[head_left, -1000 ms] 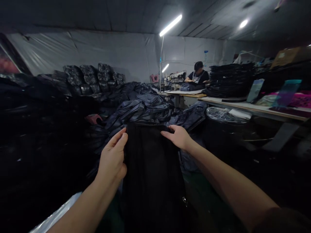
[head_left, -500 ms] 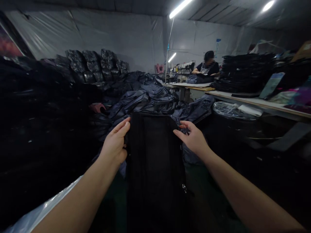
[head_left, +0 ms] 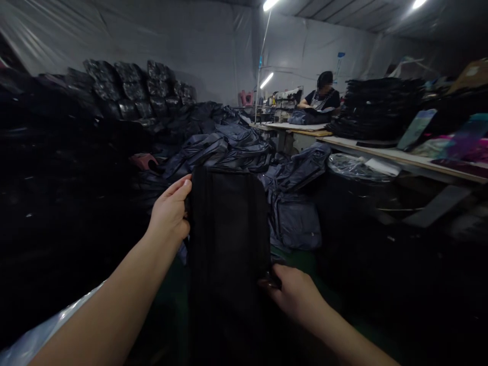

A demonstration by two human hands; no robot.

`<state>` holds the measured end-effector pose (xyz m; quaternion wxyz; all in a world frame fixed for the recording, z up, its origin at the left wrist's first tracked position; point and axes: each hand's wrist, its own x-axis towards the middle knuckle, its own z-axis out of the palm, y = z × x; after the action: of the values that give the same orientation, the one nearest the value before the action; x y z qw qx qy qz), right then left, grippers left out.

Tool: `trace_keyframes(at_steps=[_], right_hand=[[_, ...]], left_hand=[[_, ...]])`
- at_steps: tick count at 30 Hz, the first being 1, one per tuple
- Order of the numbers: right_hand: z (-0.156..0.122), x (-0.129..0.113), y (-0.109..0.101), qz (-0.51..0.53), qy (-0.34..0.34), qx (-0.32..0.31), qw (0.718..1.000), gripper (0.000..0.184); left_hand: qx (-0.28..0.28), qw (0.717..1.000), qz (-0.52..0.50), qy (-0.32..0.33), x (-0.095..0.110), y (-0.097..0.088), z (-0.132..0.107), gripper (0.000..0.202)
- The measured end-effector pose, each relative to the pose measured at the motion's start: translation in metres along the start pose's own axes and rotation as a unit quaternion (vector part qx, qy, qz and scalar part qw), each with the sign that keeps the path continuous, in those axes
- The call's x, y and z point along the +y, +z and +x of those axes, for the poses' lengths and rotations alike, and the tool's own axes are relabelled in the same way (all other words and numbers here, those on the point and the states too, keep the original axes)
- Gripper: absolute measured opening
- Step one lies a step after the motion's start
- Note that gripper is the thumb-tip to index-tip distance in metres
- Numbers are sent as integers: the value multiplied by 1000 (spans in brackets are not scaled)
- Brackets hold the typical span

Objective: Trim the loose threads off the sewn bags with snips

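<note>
A black backpack (head_left: 232, 229) stands upright in front of me, its lower part lost in the dark. My left hand (head_left: 171, 211) grips its upper left edge, thumb on the near side and fingers curled behind. Lower down, at the right side of the bag, my right hand (head_left: 292, 287) is closed with its fingertips pinched around a small shiny zipper pull (head_left: 271, 278). Behind the backpack lies a heap of dark blue-grey bags (head_left: 229, 145), one of which (head_left: 297, 221) rests just beyond my right hand.
Black plastic-wrapped bundles (head_left: 129, 81) are stacked at the back left. A person (head_left: 324, 94) sits at a sewing machine (head_left: 286, 99) at the back right. A long worktable (head_left: 404, 157) bears a tall black stack (head_left: 381, 109). A pink stool (head_left: 145, 161) pokes out left.
My right hand has moved down from the backpack's upper right edge to its side and closed at the zipper pull. My left hand keeps its hold. The view has shifted slightly.
</note>
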<state>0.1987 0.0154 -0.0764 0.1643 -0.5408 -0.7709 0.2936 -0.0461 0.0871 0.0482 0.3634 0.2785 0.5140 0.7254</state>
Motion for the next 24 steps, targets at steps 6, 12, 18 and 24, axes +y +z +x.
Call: trace_keyframes(at_steps=[6,12,18,24], right_hand=[[-6,5,-13,256,-75,-71,961,34],[3,-2,-46,469,-77,-123,871,37],[17,-10,-53,517,-45,-109,848,37],[30,10,-38,531,-29,-67,845,37]], left_hand=[[56,998,33,-15,4,-12,20,26],[76,991,106,-6,10,-24,53,22],[34,881,424,208,-27,-46,40,45],[-219,854,459,104,-105,-50,-24,56]])
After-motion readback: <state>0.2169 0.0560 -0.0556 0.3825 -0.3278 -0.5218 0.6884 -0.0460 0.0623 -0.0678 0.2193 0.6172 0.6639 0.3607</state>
